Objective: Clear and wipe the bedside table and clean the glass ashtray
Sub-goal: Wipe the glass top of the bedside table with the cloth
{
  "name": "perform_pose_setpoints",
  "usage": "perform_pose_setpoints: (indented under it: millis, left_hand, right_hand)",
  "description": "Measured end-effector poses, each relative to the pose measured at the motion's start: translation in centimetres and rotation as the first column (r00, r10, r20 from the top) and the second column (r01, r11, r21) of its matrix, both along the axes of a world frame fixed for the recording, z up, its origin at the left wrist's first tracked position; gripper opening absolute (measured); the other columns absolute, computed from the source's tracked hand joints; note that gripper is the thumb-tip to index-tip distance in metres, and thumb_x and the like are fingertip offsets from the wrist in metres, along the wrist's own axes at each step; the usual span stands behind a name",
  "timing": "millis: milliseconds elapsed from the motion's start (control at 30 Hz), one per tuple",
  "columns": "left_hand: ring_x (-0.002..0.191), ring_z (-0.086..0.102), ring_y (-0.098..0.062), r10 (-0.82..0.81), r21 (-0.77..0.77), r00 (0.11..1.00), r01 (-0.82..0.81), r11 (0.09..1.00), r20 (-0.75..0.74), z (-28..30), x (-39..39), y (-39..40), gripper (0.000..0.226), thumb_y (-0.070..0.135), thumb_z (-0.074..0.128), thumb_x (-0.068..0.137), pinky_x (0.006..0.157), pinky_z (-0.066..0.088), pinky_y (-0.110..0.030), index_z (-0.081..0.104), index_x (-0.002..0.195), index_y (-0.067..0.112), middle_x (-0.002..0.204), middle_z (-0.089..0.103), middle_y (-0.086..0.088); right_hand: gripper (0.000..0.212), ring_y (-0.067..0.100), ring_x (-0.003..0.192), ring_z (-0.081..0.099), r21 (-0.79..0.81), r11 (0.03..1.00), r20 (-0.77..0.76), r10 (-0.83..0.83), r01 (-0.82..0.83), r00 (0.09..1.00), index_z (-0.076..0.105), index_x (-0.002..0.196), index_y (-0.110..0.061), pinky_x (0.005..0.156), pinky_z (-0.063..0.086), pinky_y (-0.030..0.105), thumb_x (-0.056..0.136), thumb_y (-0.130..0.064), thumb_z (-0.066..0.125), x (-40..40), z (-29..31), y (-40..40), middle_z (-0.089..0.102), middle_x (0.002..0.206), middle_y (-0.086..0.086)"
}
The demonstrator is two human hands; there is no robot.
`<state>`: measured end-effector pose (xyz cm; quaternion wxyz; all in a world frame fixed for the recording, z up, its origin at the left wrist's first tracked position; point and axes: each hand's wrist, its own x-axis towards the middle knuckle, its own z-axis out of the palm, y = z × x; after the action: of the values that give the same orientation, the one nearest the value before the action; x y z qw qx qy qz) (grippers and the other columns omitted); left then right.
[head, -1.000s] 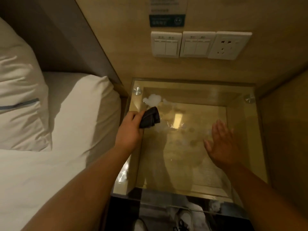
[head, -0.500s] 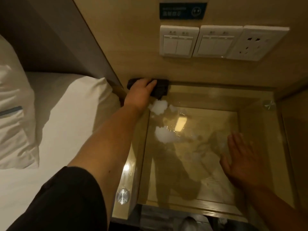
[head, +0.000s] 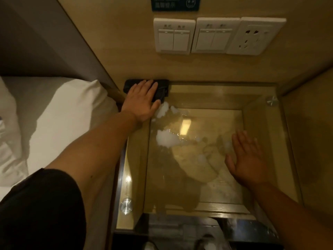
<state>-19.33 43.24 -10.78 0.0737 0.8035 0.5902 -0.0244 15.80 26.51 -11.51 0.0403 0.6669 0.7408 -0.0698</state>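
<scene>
The glass-topped bedside table (head: 261, 109) fills the lower right of the head view, with white foam patches (head: 166, 139) on its left half. My left hand (head: 142, 101) lies flat with fingers spread on a black cloth (head: 161, 87), pressing it onto the table's far left corner against the wall. Over the right side of the glass, my right hand (head: 246, 159) rests flat, fingers apart and holding nothing. No ashtray is in view.
A bed with white sheets (head: 54, 114) lies directly left of the table. On the wooden wall behind sit two light switch plates (head: 173, 36) and a power socket (head: 255, 36). A wooden side panel (head: 310, 132) borders the table's right edge.
My left hand carried the black cloth from the table's left edge to the far left corner and now lies flat on it. The view moved closer. My right hand stayed on the glass.
</scene>
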Motion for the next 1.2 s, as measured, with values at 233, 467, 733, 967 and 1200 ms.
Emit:
perform_pose_setpoints:
  millis: [233, 467, 733, 967, 1200]
  left_hand:
    - [0.138, 0.026, -0.027, -0.020, -0.007, 0.998, 0.021, 1.000, 0.060, 0.4, 0.8, -8.0, 0.061, 0.050, 0.026, 0.094, 0.114, 0.017, -0.044, 0.031, 0.146, 0.017, 0.150, 0.035, -0.008]
    - [0.138, 0.027, -0.024, 0.003, -0.044, 0.995, 0.002, 0.999, 0.098, -0.4, 1.2, -24.5, 0.054, 0.048, 0.032, 0.096, 0.114, 0.014, -0.040, 0.034, 0.142, 0.021, 0.147, 0.038, -0.003]
    - [0.138, 0.028, -0.023, -0.003, -0.087, 0.998, 0.008, 0.996, 0.058, 0.0, 1.3, -35.5, 0.071, 0.070, 0.037, 0.088, 0.114, 0.013, -0.041, 0.037, 0.140, 0.021, 0.146, 0.039, -0.002]
    - [0.120, 0.046, -0.026, -0.027, 0.035, 0.998, 0.026, 0.999, 0.052, 0.0, 0.8, -38.5, 0.059, 0.019, 0.065, 0.077, 0.096, 0.042, -0.045, 0.046, 0.133, 0.019, 0.132, 0.056, -0.005]
    - [0.095, 0.062, -0.027, -0.040, -0.058, 0.986, 0.050, 0.997, 0.161, 3.1, 0.6, -37.5, 0.052, 0.007, 0.075, 0.066, 0.079, 0.050, -0.039, 0.063, 0.116, 0.016, 0.111, 0.066, -0.005]
  right_hand:
    - [0.074, 0.023, 0.145, 0.015, 0.005, 1.000, 0.026, 0.000, 0.000, 1.000, 0.029, 0.146, -0.007, 0.115, 0.001, 0.037, 0.086, -0.050, 0.020, 0.0, 0.0, -0.1, 0.023, 0.155, 0.013]
    - [0.073, 0.022, 0.145, 0.008, -0.034, 0.999, -0.034, -0.008, 0.007, 0.999, 0.019, 0.149, -0.012, 0.117, 0.008, 0.045, 0.088, -0.051, 0.018, 0.3, -0.2, -0.3, 0.013, 0.159, 0.008]
    - [0.070, 0.021, 0.144, 0.012, -0.012, 1.000, 0.002, -0.015, 0.015, 1.000, 0.022, 0.148, -0.015, 0.112, 0.006, 0.060, 0.090, -0.052, 0.017, 0.3, -0.6, -0.5, 0.017, 0.158, 0.005]
    - [0.068, 0.021, 0.145, 0.012, 0.021, 1.000, -0.046, -0.003, 0.004, 0.999, 0.025, 0.148, -0.014, 0.113, 0.008, 0.058, 0.090, -0.050, 0.019, 0.5, -0.9, -0.5, 0.019, 0.158, 0.007]
    - [0.068, 0.022, 0.145, 0.012, -0.002, 1.000, -0.061, -0.006, 0.006, 0.998, 0.024, 0.148, -0.013, 0.112, 0.008, 0.057, 0.091, -0.050, 0.019, 0.4, -0.3, -0.6, 0.018, 0.158, 0.008]
